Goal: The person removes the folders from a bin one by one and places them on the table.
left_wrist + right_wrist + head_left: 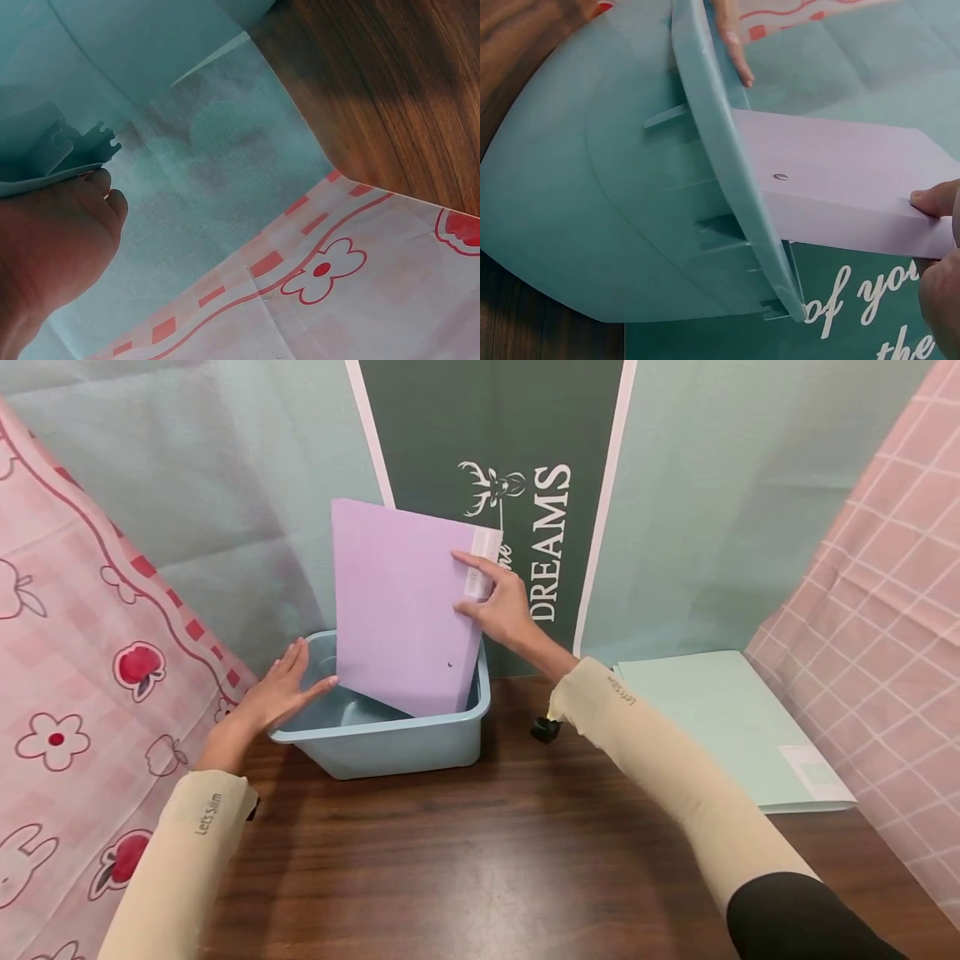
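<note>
A light purple file folder (401,602) stands tilted in a blue plastic bin (397,747), its lower corner down inside and most of it above the rim. My right hand (501,606) pinches the folder's right edge beside a white label, the thumb and a finger on its front face. In the right wrist view the purple folder (840,161) shows a small round hole near its spine. My left hand (281,693) rests at the bin's left rim with its fingers stretched out. The thumb reaches over the bin close to the folder's lower left edge.
A pale green folder (697,718) with a white label lies flat on the brown wooden table (450,860) at the right. Behind the bin hangs a green cloth (480,427) with white lettering. Pink patterned cloths (90,693) hang at both sides.
</note>
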Motion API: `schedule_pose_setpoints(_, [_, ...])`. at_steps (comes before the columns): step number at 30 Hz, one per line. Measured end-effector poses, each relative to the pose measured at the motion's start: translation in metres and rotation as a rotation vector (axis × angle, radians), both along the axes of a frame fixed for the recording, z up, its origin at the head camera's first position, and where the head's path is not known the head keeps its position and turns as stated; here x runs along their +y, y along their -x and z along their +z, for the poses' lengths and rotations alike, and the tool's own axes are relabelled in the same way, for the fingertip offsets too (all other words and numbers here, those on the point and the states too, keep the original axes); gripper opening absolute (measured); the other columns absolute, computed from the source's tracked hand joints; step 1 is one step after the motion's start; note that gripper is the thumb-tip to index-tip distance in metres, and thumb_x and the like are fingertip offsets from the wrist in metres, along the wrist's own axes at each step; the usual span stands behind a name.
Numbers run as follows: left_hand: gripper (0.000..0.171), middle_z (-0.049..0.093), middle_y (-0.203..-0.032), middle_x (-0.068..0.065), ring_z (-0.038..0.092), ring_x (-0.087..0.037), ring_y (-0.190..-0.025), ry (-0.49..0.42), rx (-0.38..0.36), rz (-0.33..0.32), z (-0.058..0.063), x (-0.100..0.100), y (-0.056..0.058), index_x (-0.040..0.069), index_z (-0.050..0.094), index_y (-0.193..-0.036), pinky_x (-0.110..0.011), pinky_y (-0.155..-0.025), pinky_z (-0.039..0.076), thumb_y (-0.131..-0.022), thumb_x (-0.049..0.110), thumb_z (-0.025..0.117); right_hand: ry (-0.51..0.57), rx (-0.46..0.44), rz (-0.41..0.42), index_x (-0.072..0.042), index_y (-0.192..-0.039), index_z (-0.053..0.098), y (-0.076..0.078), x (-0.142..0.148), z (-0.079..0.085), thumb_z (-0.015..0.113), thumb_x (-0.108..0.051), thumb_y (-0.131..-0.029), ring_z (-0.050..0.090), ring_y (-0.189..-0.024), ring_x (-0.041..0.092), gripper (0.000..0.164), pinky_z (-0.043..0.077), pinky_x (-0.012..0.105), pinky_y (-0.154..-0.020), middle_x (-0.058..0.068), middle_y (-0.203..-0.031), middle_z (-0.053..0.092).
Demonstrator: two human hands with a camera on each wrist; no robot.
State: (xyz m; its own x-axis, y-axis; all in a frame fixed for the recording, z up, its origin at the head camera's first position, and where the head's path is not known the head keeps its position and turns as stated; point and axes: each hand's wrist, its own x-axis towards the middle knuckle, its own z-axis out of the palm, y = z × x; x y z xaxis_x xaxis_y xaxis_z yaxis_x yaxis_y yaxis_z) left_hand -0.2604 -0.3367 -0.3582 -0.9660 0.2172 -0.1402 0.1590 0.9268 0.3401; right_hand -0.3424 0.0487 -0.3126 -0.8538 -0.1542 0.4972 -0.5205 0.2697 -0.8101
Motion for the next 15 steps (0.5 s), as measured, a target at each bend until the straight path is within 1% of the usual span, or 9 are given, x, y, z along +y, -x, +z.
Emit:
schedule_pose_setpoints(4, [0.105,-0.021,-0.174,-0.020,-0.013,-0.046,-0.160,0.019,0.006,0.000,0.000,-0.002,0.000,0.002,-0.019,-0.164,-0.069,-0.126,0.002,-0.107,0.067,0.040,0.059,0.008,0.005,-0.020,-0.145,0.069,-0.002,0.005,0.005,0.085,0.009,-0.081,0.059,-0.127,0.021,0.072,0.059,0.045,-0.099,0.010,-0.152,0.060])
schedule_pose_setpoints(7, [0.105,-0.020,-0.174,-0.021,-0.011,-0.048,-0.160,0.040,0.011,-0.004,0.002,-0.003,0.000,0.001,-0.018,-0.164,-0.069,-0.126,0.003,-0.107,0.068,0.040,0.112,0.013,0.010,-0.018,-0.144,0.069,-0.003,0.009,0.009,0.084,0.011,-0.080,0.062,-0.122,0.022,0.072,0.061,0.046,-0.096,0.012,-0.149,0.061])
schedule_pose_setpoints(10, [0.105,-0.019,-0.174,-0.022,-0.010,-0.049,-0.160,0.045,0.015,-0.009,0.002,-0.005,0.000,0.000,-0.017,-0.165,-0.069,-0.126,0.003,-0.107,0.067,0.041,0.157,0.022,0.018,-0.016,-0.143,0.069,-0.004,0.012,0.012,0.085,0.013,-0.079,0.064,-0.117,0.022,0.072,0.062,0.045,-0.094,0.012,-0.147,0.062])
schedule_pose_setpoints(15, [0.104,-0.017,-0.174,-0.024,-0.009,-0.049,-0.160,0.037,0.017,-0.016,0.002,-0.008,-0.002,-0.001,-0.015,-0.164,-0.067,-0.127,0.001,-0.107,0.065,0.041,0.219,0.014,0.024,-0.015,-0.144,0.069,-0.007,0.018,0.017,0.084,0.013,-0.080,0.064,-0.116,0.024,0.071,0.061,0.043,-0.098,0.012,-0.146,0.061])
